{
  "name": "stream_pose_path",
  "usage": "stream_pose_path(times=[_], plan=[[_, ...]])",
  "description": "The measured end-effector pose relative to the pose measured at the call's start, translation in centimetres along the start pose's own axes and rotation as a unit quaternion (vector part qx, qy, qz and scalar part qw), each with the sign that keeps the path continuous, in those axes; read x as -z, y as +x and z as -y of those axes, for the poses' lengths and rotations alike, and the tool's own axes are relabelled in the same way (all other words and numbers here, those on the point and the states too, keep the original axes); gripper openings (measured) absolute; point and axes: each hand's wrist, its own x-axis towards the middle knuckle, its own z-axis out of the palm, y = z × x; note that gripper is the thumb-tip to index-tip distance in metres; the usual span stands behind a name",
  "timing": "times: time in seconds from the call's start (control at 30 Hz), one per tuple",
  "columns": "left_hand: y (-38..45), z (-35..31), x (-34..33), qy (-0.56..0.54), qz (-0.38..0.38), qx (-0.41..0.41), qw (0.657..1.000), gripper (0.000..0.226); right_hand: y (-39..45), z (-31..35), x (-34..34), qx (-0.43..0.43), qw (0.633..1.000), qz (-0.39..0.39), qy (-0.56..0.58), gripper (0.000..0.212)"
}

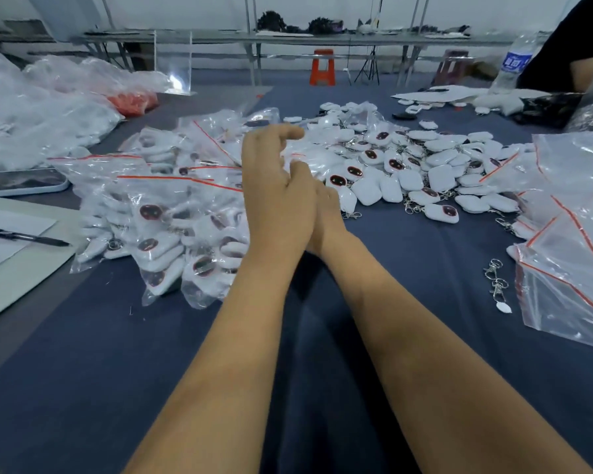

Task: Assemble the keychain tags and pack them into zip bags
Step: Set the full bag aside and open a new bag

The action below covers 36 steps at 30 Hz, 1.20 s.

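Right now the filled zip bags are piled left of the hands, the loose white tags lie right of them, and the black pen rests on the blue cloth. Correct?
Not quite. In the head view the black pen rests on white paper, not the blue cloth. The filled zip bags and loose white tags lie as described.

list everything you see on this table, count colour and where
filled zip bags: a heap, clear with red strips, left of centre
loose keychain tags: many, white, some with dark faces, centre right
empty zip bags: a stack, clear with red strips, right edge
metal clasps: a few, silver, right front
pen: one, black, on white paper at left
phone: one, dark screen, left
water bottle: one, clear, far right
stool: one, orange, behind
left hand: raised, fingers hidden
right hand: behind the left
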Motion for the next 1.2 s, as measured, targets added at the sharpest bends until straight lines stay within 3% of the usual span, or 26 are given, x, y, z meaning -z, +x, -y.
stream_pose_path(times=[0.03, 0.07, 0.13, 0.2, 0.27, 0.4, 0.5, 0.57, 0.63, 0.7, 0.77, 0.83, 0.9, 0.97, 1.03, 1.13, 1.2], plan=[[-0.4, 0.0, -1.1, -0.029, 0.018, 0.033, 0.999, 0.041, -0.3, -0.2, -0.3, 0.015, 0.999, 0.007, 0.035, 0.060], [-0.7, 0.1, -2.1, -0.045, 0.027, 0.066, 0.996, 0.041, -0.8, -0.5, -0.6, 0.023, 0.992, -0.042, 0.119, 0.072], [-1.0, 0.7, -3.4, -0.061, 0.020, 0.116, 0.991, 0.039, -1.3, -0.7, -1.4, -0.024, 0.970, -0.147, 0.193, 0.055], [-1.0, 1.8, -4.2, -0.057, -0.003, 0.146, 0.988, 0.038, -1.3, -1.4, -0.7, -0.032, 0.979, -0.135, 0.147, 0.031], [-1.1, 2.9, -4.7, -0.024, -0.021, 0.159, 0.987, 0.036, -1.1, -2.2, -0.3, -0.015, 0.993, -0.108, -0.035, 0.015], [-2.2, 4.4, -6.2, 0.001, -0.041, 0.184, 0.982, 0.025, -2.5, -3.5, 0.6, -0.017, 0.994, -0.094, -0.060, 0.019], [-2.5, 5.5, -6.5, 0.013, -0.015, 0.215, 0.976, 0.028, -3.8, -4.4, 0.7, -0.013, 0.992, -0.091, -0.083, 0.018], [-2.5, 6.1, -6.1, 0.023, 0.023, 0.212, 0.977, 0.033, -4.9, -4.8, 1.2, -0.026, 0.993, -0.099, -0.062, 0.022], [-2.5, 6.5, -5.6, 0.092, 0.075, 0.159, 0.980, 0.034, -5.8, -5.4, 1.7, -0.048, 0.994, -0.090, -0.034, 0.025], [-2.9, 6.7, -5.4, 0.206, 0.136, 0.091, 0.965, 0.034, -6.4, -6.0, 2.1, -0.076, 0.994, -0.075, -0.008, 0.024], [-3.1, 6.4, -5.2, 0.274, 0.177, 0.081, 0.942, 0.037, -6.8, -6.7, 2.4, -0.109, 0.988, -0.085, 0.070, 0.021], [-3.2, 6.1, -5.0, 0.293, 0.184, 0.089, 0.934, 0.040, -7.2, -7.0, 2.6, -0.150, 0.958, -0.112, 0.216, 0.013], [-3.2, 5.6, -4.8, 0.238, 0.163, 0.107, 0.951, 0.038, -7.5, -7.3, 2.8, -0.182, 0.915, -0.135, 0.333, 0.014], [-3.2, 5.1, -4.5, 0.162, 0.132, 0.112, 0.971, 0.030, -7.7, -7.7, 3.1, -0.204, 0.875, -0.152, 0.412, 0.016], [-3.2, 4.8, -4.4, 0.152, 0.116, 0.102, 0.976, 0.019, -7.9, -8.1, 3.5, -0.221, 0.822, -0.179, 0.494, 0.011], [-3.1, 4.8, -4.5, 0.153, 0.109, 0.118, 0.975, 0.026, -7.9, -8.6, 4.0, -0.227, 0.739, -0.212, 0.597, 0.009], [-3.3, 4.5, -4.8, 0.111, 0.102, 0.133, 0.980, 0.029, -8.1, -8.6, 4.2, -0.237, 0.718, -0.220, 0.616, 0.010]])
